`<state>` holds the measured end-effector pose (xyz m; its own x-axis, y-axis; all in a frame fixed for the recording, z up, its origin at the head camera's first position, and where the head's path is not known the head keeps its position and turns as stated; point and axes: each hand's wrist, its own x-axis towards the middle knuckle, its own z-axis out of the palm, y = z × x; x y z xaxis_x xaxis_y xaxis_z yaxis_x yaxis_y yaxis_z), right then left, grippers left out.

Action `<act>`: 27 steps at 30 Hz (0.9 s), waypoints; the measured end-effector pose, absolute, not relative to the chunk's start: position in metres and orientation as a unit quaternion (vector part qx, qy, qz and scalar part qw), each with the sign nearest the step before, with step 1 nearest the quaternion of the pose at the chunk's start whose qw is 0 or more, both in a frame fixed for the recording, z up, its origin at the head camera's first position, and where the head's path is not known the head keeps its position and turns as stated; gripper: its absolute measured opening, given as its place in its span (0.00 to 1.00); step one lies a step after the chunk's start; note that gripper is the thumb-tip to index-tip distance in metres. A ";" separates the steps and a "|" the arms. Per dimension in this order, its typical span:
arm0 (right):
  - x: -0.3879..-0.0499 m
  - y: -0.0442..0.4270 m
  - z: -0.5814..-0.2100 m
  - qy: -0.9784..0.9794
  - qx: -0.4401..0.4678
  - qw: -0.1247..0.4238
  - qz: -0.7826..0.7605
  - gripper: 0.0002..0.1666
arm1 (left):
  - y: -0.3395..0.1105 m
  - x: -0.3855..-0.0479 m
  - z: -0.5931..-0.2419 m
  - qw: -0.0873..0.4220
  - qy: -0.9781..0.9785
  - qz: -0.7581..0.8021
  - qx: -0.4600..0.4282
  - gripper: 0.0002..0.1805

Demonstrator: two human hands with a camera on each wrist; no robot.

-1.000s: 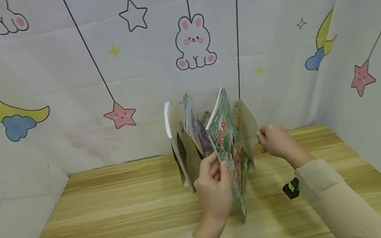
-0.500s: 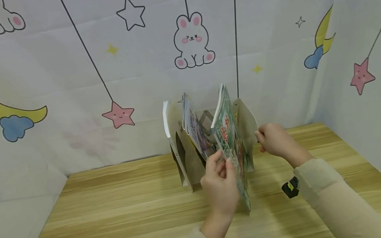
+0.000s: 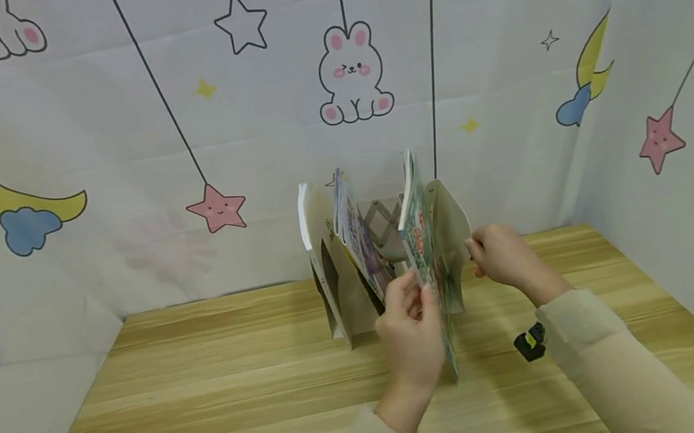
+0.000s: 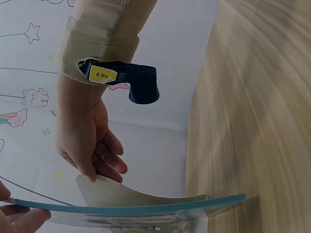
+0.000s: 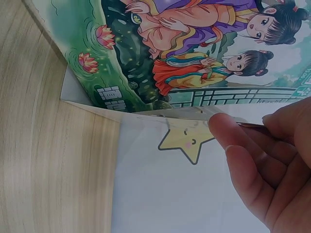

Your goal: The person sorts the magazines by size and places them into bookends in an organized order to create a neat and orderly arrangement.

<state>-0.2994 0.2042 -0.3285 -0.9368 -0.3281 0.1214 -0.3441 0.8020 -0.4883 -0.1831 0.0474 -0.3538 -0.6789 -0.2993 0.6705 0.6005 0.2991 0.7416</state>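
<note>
My left hand [image 3: 410, 339] pinches the spine edge of a green illustrated book [image 3: 420, 235], which stands upright inside an expandable bookrack [image 3: 337, 301]. The book's lower end juts out toward me. My right hand [image 3: 504, 253] pinches the outer edge of the rack's right end panel [image 3: 451, 230]. From the left wrist, the book's teal spine [image 4: 136, 210] runs beside that panel, with the right hand [image 4: 85, 131] above. In the right wrist view, the book's cover [image 5: 194, 63] with painted figures lies close along the panel. Several thin purplish booklets [image 3: 357, 234] lean at the rack's left side.
The rack's lattice back [image 3: 382, 222] shows between the booklets and the green book. A white-edged book or panel [image 3: 306, 219] is at the far left end. Wood-grain table [image 3: 213, 404] surrounds the rack, and a printed cloth [image 3: 264, 123] hangs behind.
My left hand has moved right, bringing the green book deeper into the rack and nearer the right panel. The book stands more upright. My right hand keeps its place.
</note>
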 end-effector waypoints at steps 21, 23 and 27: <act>-0.300 0.205 -0.330 -0.948 0.175 0.010 0.265 0.20 | 0.056 -0.190 -0.360 0.399 -0.714 -0.564 -0.117 0.08; -0.299 0.205 -0.330 -0.948 0.177 0.010 0.266 0.20 | 0.056 -0.191 -0.361 0.401 -0.715 -0.561 -0.118 0.08; -0.300 0.205 -0.330 -0.948 0.177 0.011 0.265 0.20 | 0.057 -0.193 -0.362 0.402 -0.717 -0.558 -0.116 0.08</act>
